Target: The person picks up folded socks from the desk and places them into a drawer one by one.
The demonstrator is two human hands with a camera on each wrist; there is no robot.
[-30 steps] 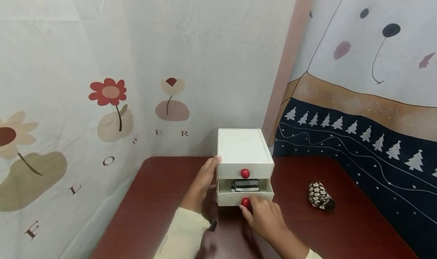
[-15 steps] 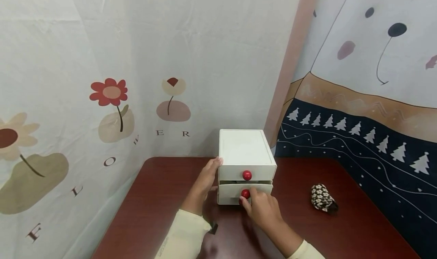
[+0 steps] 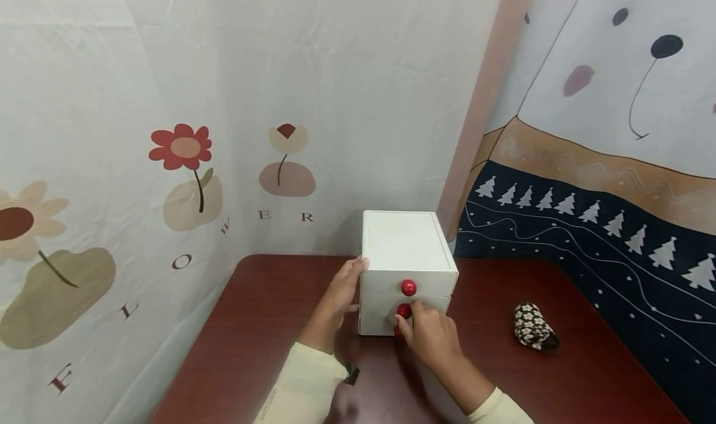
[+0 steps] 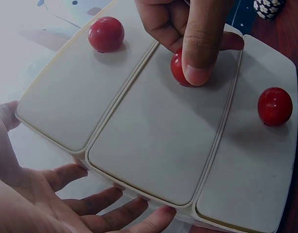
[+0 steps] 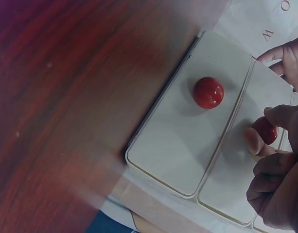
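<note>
A small white drawer cabinet [image 3: 408, 240] with three drawers stands on the table, all its fronts flush. Each front bears a round red knob. My right hand [image 3: 436, 334] pinches the middle knob [image 5: 266, 130] between thumb and finger. Above it is the top knob [image 3: 409, 288]; the bottom knob [image 4: 275, 107] shows fully in the left wrist view. My left hand [image 3: 339, 292] rests against the cabinet's left side, its fingers spread out and its thumb near the top front corner. The drawers' contents are hidden.
A dark pouch-like thing with a white flower pattern [image 3: 534, 326] lies to the right on the reddish-brown table [image 3: 268, 324]. Printed cloth hangs [image 3: 358, 101] behind the table, close to the cabinet's back.
The middle drawer, which stood out with a black-and-white striped thing inside, has slid in flush as my right hand pushed its knob. My left hand stays at the cabinet's side.
</note>
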